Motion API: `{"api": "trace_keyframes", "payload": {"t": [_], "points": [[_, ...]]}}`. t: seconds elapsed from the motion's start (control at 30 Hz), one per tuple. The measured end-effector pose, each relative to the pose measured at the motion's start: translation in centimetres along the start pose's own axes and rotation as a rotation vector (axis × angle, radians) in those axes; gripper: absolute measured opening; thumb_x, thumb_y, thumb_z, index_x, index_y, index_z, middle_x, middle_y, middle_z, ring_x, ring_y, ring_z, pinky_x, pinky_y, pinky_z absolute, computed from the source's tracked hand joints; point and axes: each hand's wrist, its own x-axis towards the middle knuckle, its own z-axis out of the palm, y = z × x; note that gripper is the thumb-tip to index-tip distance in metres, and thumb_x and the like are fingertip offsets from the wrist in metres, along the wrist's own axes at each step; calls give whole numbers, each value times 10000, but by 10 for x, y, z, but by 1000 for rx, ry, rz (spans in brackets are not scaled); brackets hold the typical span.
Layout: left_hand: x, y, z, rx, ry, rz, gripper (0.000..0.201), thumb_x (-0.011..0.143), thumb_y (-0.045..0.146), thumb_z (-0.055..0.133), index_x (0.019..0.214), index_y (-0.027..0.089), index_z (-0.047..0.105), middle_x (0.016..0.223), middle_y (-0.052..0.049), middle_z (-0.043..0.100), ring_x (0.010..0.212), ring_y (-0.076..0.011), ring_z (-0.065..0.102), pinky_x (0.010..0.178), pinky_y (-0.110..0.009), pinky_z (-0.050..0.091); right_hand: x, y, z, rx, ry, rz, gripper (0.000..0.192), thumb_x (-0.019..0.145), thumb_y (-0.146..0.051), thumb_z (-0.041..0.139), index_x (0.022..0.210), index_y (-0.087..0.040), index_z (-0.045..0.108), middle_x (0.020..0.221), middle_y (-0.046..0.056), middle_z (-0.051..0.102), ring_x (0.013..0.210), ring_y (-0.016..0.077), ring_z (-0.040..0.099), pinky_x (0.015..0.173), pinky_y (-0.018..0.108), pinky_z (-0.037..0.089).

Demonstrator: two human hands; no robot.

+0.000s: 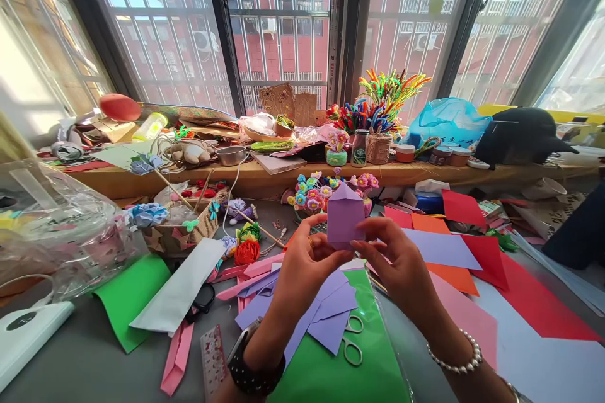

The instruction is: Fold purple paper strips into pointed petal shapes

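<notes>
Up in front of me I hold a folded piece of purple paper (345, 220) between both hands; its top edge is folded to a point. My left hand (307, 258) pinches its lower left side, thumb beneath. At the lower right edge, the thumb and fingers of my right hand (394, 258) grip it. Beneath my hands, several purple paper pieces (333, 305) lie in a loose pile on a green sheet (350, 365). The handles of a pair of scissors (353, 340) stick out beside them; the blades are hidden.
Coloured paper sheets (454, 249) spread over the right side. At left are a white folded paper (182, 289), a green sheet (135, 299), a white device (35, 340) and a basket (177, 236) of paper flowers. Behind, a cluttered ledge (198, 179) runs under the windows.
</notes>
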Motion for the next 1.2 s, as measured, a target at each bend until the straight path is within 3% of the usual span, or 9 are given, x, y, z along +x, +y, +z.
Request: {"api": "trace_keyframes", "payload": {"t": [0.1,0.27,0.53,0.8,1.07,1.2], "points": [[1,-1,0,-35,14,1,554,590,185,708,1042,192,387,787,-23,650,751,-175,625,706,-293,470,0,1,2,104,92,52,323,708,-320,604,958,-222,423,812,17,551,731,149,552,589,263,484],[0,-1,0,-43,30,-16,599,584,175,713,1074,180,369,762,-21,655,721,-165,629,671,-263,472,0,-3,2,103,-62,152,176,738,-351,559,751,-176,576,726,22,570,661,134,547,544,230,444],[3,-1,2,-180,-1,-52,889,548,79,715,1261,128,187,744,-37,658,695,-167,630,660,-268,478,-1,-1,0,180,-56,200,188,705,-349,596,646,-170,602,665,-8,535,554,90,476,452,196,350],[0,2,1,-175,-59,-75,827,544,89,723,1225,116,253,747,-63,675,668,-187,639,624,-269,476,-1,-4,1,215,-42,261,336,777,-377,502,528,-152,497,543,-24,467,559,94,426,536,209,343],[2,-7,6,-157,-26,-114,755,541,137,739,1155,131,301,784,-86,681,750,-233,644,680,-319,471,-1,-1,3,123,59,161,289,785,-349,497,575,-156,546,584,-9,477,569,108,444,525,214,359],[4,-8,4,-110,-49,-111,686,541,145,741,1076,147,312,732,-51,671,712,-210,645,673,-319,479,1,-4,-3,130,-38,192,246,755,-356,534,612,-160,577,623,7,522,598,123,479,539,223,390]]}}
